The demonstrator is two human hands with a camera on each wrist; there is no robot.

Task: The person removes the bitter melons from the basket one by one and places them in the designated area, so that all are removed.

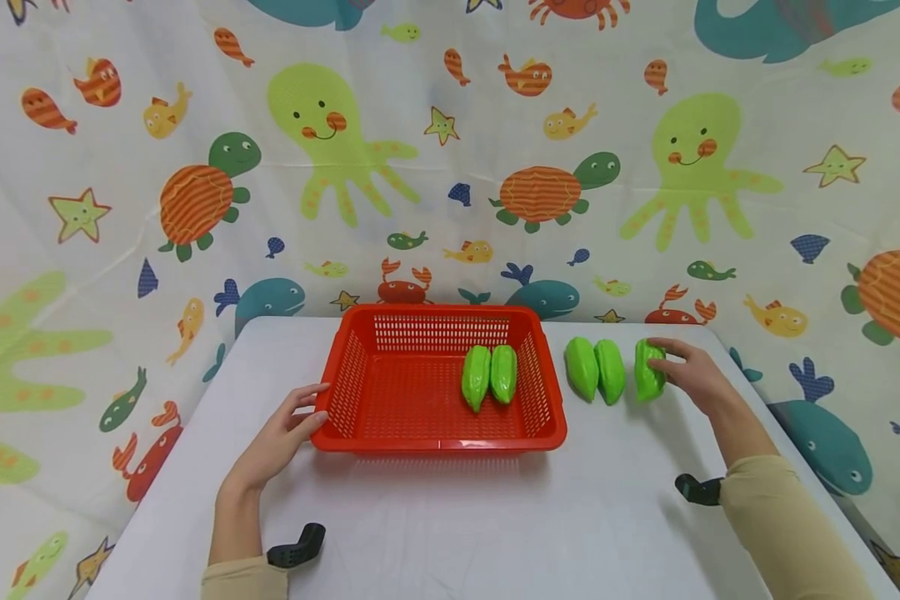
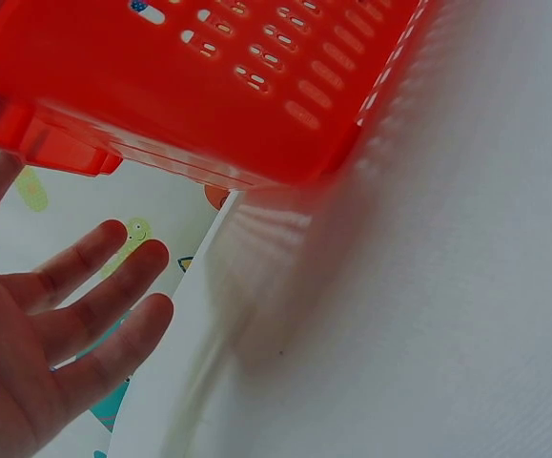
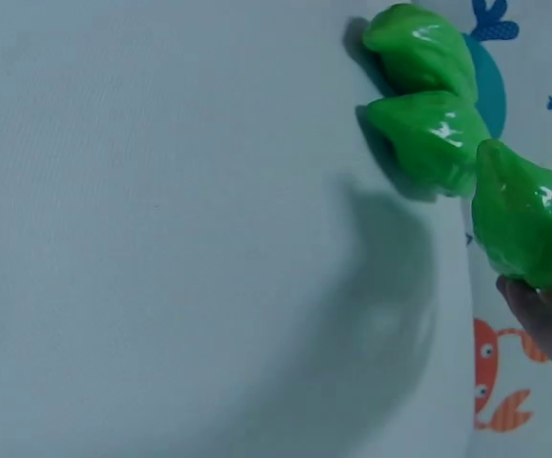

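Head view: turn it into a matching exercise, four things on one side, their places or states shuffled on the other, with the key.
Things:
1. Left hand
2. Right hand
3. Red plastic basket
4. Two uncontained star fruits

Places or states:
A. Has two green fruits inside
B. Lying on the white table, right of the basket
C. Pinching one green star fruit
D. At the basket's left end

Pairs: 1-D, 2-C, 3-A, 4-B

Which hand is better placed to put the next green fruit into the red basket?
Probably the right hand: it holds a green fruit, and two loose green fruits lie between it and the red basket. The left hand is at the basket's opposite side.
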